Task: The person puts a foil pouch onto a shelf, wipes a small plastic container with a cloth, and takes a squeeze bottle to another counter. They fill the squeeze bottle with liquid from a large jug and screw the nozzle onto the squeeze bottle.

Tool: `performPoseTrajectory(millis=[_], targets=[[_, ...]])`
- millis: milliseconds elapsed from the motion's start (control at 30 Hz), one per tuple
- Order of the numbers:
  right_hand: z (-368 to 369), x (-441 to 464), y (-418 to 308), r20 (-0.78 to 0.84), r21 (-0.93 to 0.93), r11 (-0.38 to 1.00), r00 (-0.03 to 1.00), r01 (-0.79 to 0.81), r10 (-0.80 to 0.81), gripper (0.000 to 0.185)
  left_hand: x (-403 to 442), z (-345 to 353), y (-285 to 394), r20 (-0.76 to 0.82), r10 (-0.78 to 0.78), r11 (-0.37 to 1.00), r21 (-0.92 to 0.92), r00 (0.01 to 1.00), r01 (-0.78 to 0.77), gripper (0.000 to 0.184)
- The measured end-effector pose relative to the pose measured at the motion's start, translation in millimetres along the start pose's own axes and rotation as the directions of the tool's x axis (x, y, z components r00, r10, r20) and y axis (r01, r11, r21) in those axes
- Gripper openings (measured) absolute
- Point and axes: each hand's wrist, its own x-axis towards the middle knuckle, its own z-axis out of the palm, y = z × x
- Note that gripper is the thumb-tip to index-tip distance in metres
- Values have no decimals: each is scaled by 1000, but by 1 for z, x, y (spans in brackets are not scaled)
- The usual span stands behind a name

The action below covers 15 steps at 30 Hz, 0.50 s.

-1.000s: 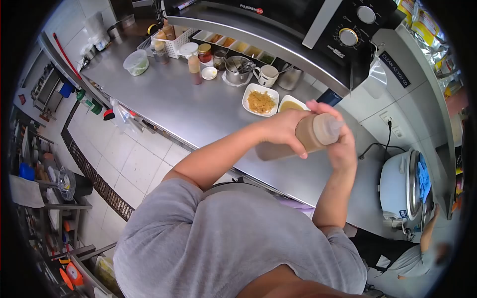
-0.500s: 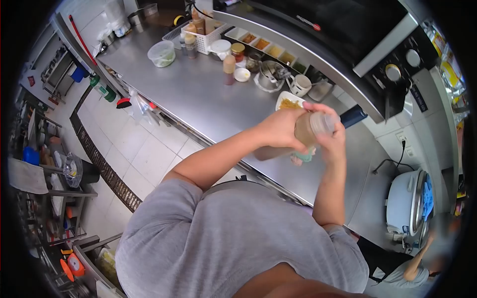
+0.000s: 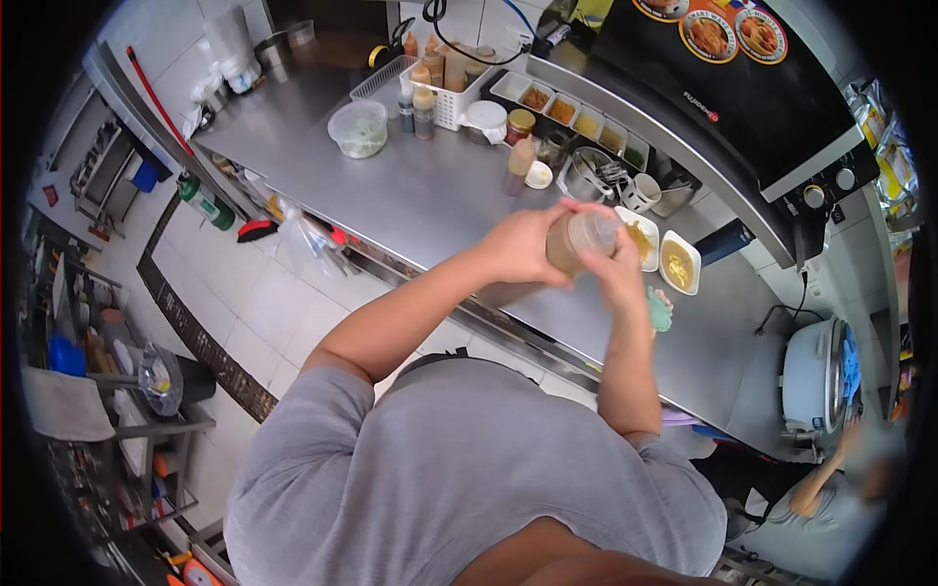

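Note:
A plastic bottle (image 3: 564, 249) with brownish contents and a clear ridged cap (image 3: 592, 232) is held tilted above the counter's front edge. My left hand (image 3: 523, 244) is wrapped around its body. My right hand (image 3: 619, 273) is closed at the cap end, its fingers against the cap. Just beyond my hands are a white dish of yellowish shredded food (image 3: 640, 237) and a second white dish with yellow food (image 3: 678, 265). To the right of my right wrist lies a crumpled green cloth-like item (image 3: 660, 310). The bottle's lower end is partly hidden and blurred.
The steel counter (image 3: 430, 210) holds a clear tub (image 3: 359, 130), a squeeze bottle (image 3: 519, 166), a metal pot (image 3: 584, 174) and a white basket of bottles (image 3: 451, 107). A microwave (image 3: 728, 117) overhangs the back. A white cooker (image 3: 813, 376) and another person's arm (image 3: 816, 488) are at right.
My view has shifted, so the counter items appear farther right and the second white dish shows. Both hands still grip the bottle, which appears slightly farther left.

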Motion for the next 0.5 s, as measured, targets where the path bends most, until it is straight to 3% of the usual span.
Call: performPoseTrajectory(millis=[33,67,133,167,233,333,433,467,500], targets=[[-5,1,-3,217,190,981,976,-33,-10,63,-4,-9,-8,127,78,990,-126,989,-62,79],[-9,10,-5,376,221,968,926,-116,25,63,-4,-13,-13,234,84,967,-254,969,-22,78],[-1,26,0,436,147,975,896,-165,85,66,-1,-15,-25,429,139,869,-485,892,98,78],[2,34,2,468,103,978,876,-184,116,68,1,-15,-34,421,130,794,-586,898,161,79],[14,45,14,326,30,993,940,-116,100,48,3,-18,-51,409,104,596,-755,906,273,80],[33,52,37,25,-198,978,997,-62,68,23,10,-33,-70,285,-6,715,-669,959,203,82],[56,62,67,-217,-432,902,968,22,-128,23,6,-48,-76,-13,-94,956,-280,995,87,79],[57,71,70,-142,-440,891,972,109,-189,31,5,-59,-80,53,-72,941,-328,996,85,80],[57,81,59,8,-592,769,957,239,-292,35,8,-76,-85,111,-38,923,-376,993,77,81]])
